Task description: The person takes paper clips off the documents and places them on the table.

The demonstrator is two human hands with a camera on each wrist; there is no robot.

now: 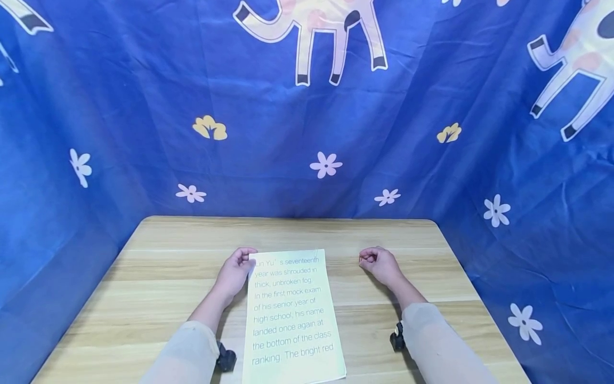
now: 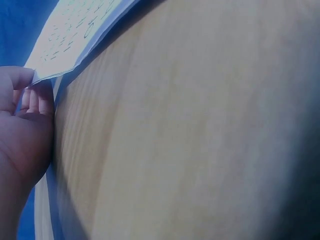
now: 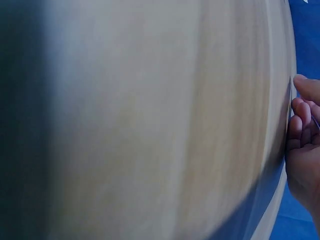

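A few stacked sheets of paper (image 1: 290, 320) with large printed English text lie in front of me, running out of the bottom of the head view. My left hand (image 1: 234, 273) pinches their upper left corner between thumb and fingers. In the left wrist view, that hand (image 2: 25, 125) holds the corner of the paper (image 2: 70, 45) raised a little off the wood. To the right, apart from the paper, my right hand (image 1: 382, 266) rests on the tabletop with its fingers loosely curled. The right wrist view catches this hand (image 3: 306, 135) at its edge, holding nothing visible.
Under everything is a light wood-grain table (image 1: 158, 277) with rounded far corners. A blue curtain (image 1: 268, 133) printed with flowers and cows surrounds its back and sides. Black wrist devices (image 1: 225, 358) sit at both cuffs.
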